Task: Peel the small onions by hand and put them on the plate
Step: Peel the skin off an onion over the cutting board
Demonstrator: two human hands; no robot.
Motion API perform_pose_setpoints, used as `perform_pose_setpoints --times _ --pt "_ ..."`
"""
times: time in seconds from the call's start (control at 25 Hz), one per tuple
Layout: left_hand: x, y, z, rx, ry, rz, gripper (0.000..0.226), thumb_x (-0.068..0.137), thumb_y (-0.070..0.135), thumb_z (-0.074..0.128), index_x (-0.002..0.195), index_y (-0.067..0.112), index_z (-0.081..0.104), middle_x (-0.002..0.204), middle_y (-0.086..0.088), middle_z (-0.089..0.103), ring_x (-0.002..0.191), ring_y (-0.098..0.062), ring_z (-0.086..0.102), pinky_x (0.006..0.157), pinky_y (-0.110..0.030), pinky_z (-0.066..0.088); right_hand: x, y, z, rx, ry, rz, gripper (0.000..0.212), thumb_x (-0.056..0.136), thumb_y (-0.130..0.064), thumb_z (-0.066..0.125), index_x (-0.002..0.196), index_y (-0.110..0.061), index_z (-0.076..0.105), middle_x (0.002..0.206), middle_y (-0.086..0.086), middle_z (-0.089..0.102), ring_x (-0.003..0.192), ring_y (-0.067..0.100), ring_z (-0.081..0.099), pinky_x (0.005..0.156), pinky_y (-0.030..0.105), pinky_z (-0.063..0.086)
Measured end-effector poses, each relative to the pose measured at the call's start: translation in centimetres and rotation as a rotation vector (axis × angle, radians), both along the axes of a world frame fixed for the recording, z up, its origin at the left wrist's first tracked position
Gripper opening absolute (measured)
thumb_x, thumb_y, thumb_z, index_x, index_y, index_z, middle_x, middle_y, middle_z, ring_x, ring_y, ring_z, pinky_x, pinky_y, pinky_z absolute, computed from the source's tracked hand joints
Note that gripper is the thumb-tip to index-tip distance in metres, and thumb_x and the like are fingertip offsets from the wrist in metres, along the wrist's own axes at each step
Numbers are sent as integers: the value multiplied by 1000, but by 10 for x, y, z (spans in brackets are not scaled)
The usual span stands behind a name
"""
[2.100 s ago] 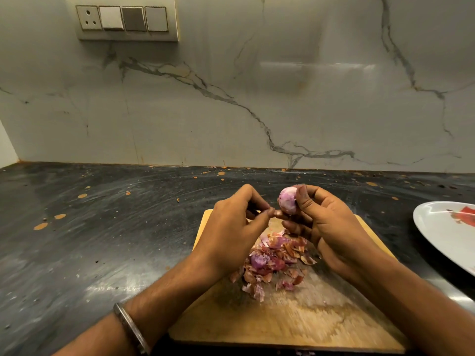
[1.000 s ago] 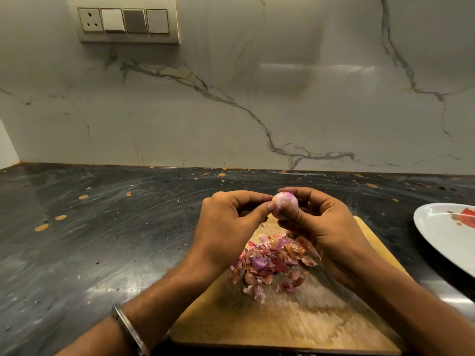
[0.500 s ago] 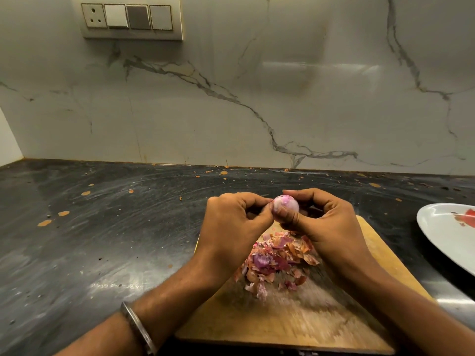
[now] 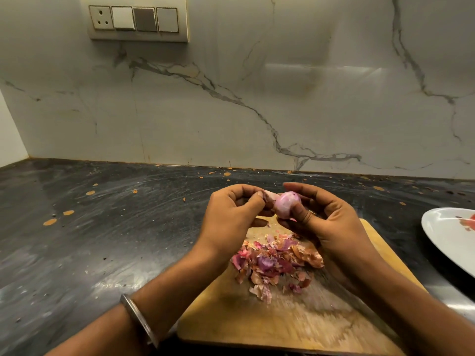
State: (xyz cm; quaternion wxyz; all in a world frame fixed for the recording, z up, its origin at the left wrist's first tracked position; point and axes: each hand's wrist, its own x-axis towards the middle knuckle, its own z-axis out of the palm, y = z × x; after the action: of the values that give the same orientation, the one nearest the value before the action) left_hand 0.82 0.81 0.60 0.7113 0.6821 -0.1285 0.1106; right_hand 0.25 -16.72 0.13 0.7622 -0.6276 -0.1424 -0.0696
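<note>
Head view, looking down at a dark stone counter (image 4: pixel 108 242) against a veined marble wall (image 4: pixel 257 98). Both hands are raised just above the far end of a wooden cutting board (image 4: pixel 257 319). The right hand (image 4: pixel 326 222) grasps a small onion (image 4: pixel 286 204) — thumb pressed on its near side, fingers curled round behind it — so the pale pink, mostly peeled bulb sits in the air between the two hands, not on the board and not on the plate. The left hand (image 4: pixel 231 214) has its fingers curled, and its thumb and forefinger pinch a strip of skin (image 4: pixel 270 196) that bends away from the onion's left side; the strip's inner end touches the bulb.

Below the hands, a heap of peelings (image 4: pixel 275 263) lies on the board, pink, purple and papery brown, spread toward the board's middle. A white plate (image 4: pixel 442 227) with a red print rests on the counter well apart to the right, cut off by the frame edge; what can be seen of it holds no onion. A metal bangle (image 4: pixel 140 319) circles the left wrist. Orange-brown specks dot the counter, thicker near the wall. A switch panel (image 4: pixel 137 20) with one socket and three switches is fixed high on the wall at upper left.
</note>
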Motion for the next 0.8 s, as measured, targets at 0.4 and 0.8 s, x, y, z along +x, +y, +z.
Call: perform_pose_setpoints --times 0.4,0.8 --pt "1 1 -3 410 60 18 30 100 24 46 75 12 58 66 5 56 63 -15 52 63 -37 44 5 -4 2 116 87 35 34 79 -20 69 113 -12 68 105 7 77 94 19 75 71 25 60" --pt "-5 0 2 242 -202 43 27 75 35 72 99 23 77 84 5 77 77 -10 73 66 -26 60 3 -3 0 65 84 43 51 62 -27 83 109 -9 72 106 14 75 96 29 75 73 29 61"
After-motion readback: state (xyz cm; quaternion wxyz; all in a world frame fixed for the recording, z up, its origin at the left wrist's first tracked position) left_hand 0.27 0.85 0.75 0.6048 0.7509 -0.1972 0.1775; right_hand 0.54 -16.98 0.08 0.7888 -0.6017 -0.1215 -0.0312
